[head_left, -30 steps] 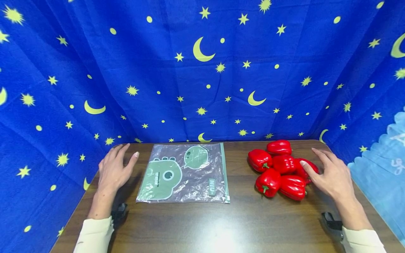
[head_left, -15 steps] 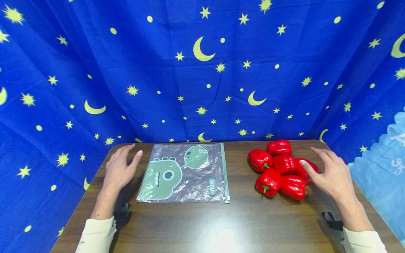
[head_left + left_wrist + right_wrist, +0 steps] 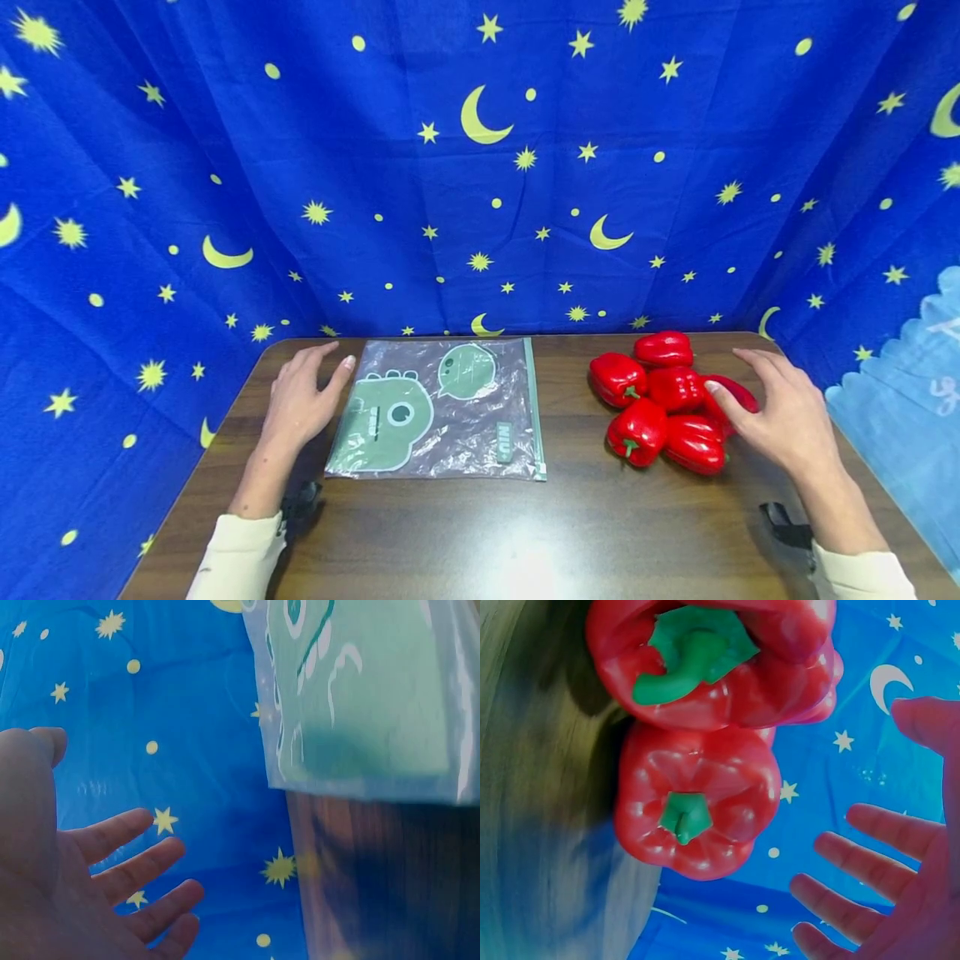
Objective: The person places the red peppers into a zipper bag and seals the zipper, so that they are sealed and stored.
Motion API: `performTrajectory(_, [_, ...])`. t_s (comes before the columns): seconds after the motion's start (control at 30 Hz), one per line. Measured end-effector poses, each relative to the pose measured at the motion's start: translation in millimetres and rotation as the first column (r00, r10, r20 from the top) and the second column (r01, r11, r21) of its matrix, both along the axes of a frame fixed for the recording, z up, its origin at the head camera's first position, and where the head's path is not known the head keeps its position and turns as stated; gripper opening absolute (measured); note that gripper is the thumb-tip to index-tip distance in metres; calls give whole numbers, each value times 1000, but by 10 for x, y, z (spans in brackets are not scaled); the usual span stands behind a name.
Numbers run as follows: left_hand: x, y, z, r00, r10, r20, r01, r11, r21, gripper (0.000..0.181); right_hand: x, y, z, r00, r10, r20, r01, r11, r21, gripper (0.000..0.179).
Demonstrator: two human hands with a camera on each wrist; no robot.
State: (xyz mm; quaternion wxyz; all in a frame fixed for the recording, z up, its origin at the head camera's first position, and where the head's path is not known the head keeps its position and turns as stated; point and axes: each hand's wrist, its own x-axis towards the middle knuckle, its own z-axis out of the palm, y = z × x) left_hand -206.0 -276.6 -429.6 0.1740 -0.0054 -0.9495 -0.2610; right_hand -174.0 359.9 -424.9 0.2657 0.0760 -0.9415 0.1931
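So the left hand (image 3: pixel 303 400) is palm-in over the table (image 3: pixel 420 533), fingers loosely spread, thumb apart from them. Nearest to it is a flat see-through zip bag (image 3: pixel 465 442) with green cartoon prints, sitting at its 3 o'clock. The thumb tip is right by the bag's 10 o'clock corner, though the left wrist cam has the bag up at 2 o'clock, clear of the fingers. Green zip strip (image 3: pixel 535 408) runs down the bag's 3 o'clock edge.

Right hand (image 3: pixel 783 412) is much the same, fingers and thumb apart, with six red bell peppers (image 3: pixel 694 444) bunched at its 9 o'clock. From the head cam the thumb overlaps the closest one, but on the right wrist cam there's backdrop (image 3: pixel 412 167) showing between hand and peppers. The bag's further out at 9 o'clock, past the pile.
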Motion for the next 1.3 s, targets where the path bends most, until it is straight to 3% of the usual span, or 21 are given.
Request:
performTrajectory(0.27, [28,128,0,999,-42,3,42,999,3,57,15,-61,53,1000,4,-4,-4,1000,-2,60])
performTrajectory(0.67, [29,299,-5,995,-82,63,82,997,4,63,44,-161,89,1000,24,-19,-24,1000,-4,61])
performTrajectory(0.93, [56,408,8,991,-124,46,124,992,16,65,71,-269,130,1000,30,-8,-30,1000,1,61])
performTrajectory(1.3, [103,560,18,985,-155,77,152,987,44,66,109,-397,155,996,80,-46,-80,997,12,60])
